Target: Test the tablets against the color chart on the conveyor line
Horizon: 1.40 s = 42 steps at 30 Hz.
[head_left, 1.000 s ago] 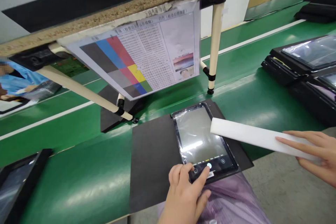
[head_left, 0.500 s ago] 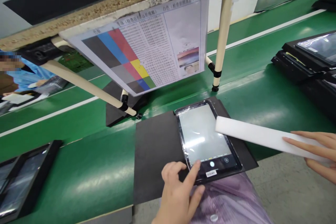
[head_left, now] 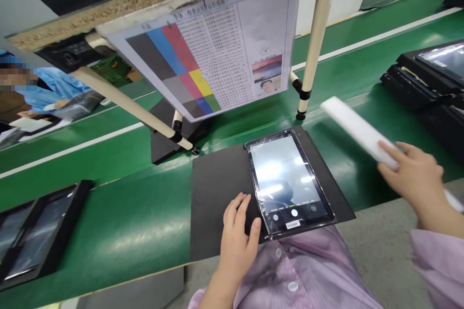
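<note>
A tablet (head_left: pixel 279 169) in clear film lies on a black foam mat (head_left: pixel 221 174) in front of me, its lit screen showing a camera view with round buttons. My left hand (head_left: pixel 237 231) rests beside the tablet's lower left edge, fingers spread and holding nothing. Over to the right, my right hand (head_left: pixel 416 174) grips a long white foam strip (head_left: pixel 358 125), which is raised and slightly blurred. The strip points up and left, apart from the tablet.
A printed colour chart (head_left: pixel 206 58) hangs from a stand with beige tube legs (head_left: pixel 319 34) just beyond the mat. Black trays with tablets lie at the left (head_left: pixel 43 231) and are stacked at the right (head_left: pixel 427 75). Across the green bench, a person in blue (head_left: pixel 54 87) handles things.
My left hand has left the tablet's screen and moved to its left side. My right hand has come further into view, and the foam strip has lifted away from the tablet's right edge.
</note>
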{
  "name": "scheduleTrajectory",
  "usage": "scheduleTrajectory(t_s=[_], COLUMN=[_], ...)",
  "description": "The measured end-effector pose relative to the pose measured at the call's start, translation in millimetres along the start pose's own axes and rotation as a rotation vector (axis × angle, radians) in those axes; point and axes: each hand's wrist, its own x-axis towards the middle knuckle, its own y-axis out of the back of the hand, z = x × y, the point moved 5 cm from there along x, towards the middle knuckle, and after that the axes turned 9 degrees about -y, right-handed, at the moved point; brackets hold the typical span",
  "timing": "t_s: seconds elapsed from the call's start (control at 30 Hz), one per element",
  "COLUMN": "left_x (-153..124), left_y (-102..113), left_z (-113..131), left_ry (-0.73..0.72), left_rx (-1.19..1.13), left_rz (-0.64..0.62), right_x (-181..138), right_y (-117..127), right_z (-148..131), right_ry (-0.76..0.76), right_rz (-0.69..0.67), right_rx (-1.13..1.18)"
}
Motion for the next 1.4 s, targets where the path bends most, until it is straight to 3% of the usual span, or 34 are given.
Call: scheduleTrajectory(t_s=[0.07,0.13,0.23,0.33,0.43,0.73,0.83,1.0,1.13,1.23,1.33,1.4], left_x=[1.6,2.6,3.4,3.2,2.5,-1.9,-6.6,-4.3,15.0,25.4,25.8,24.1], left_y=[-0.4,-2.5,-7.1,-9.4,-9.9,-14.5,-22.6,-21.4,1.8,10.2,11.6,16.3], left_z=[4.7,9.4,14.0,15.6,15.3,15.4,13.8,7.0,11.9,17.1,18.0,14.7], left_ry=[-0.083,-0.152,-0.215,-0.250,-0.267,-0.231,-0.090,0.421,0.676,0.831,0.887,0.779], left_rx=[0.062,0.120,0.178,0.211,0.222,0.151,-0.079,-0.857,-1.354,-1.450,-1.399,-1.292], left_rz=[-0.009,-0.046,-0.112,-0.119,-0.112,-0.095,-0.096,0.027,0.210,0.182,0.181,0.247], right_x=[-10.6,-30.9,-69.5,-95.8,-100.8,-94.9,-96.2,-95.2,-100.2,-106.5,-109.1,-112.7], right_y=[-14.1,-25.3,-40.9,-47.7,-47.7,-33.0,-36.1,-30.0,-25.0,-27.1,-27.7,-25.4], right_z=[-17.9,-36.9,-60.0,-71.9,-75.4,-84.8,-90.4,-99.7,-111.0,-125.5,-140.9,-152.5], right_ry=[-0.017,0.071,0.211,0.209,0.161,0.202,0.111,-0.036,-0.324,-0.477,-0.349,-0.177], right_rz=[-0.055,-0.121,-0.406,-0.625,-0.626,-0.508,-0.496,-0.466,-0.756,-0.873,-0.729,-0.637], right_rx=[0.013,0.104,0.348,0.490,0.507,0.460,0.613,0.817,1.126,1.222,1.221,1.266])
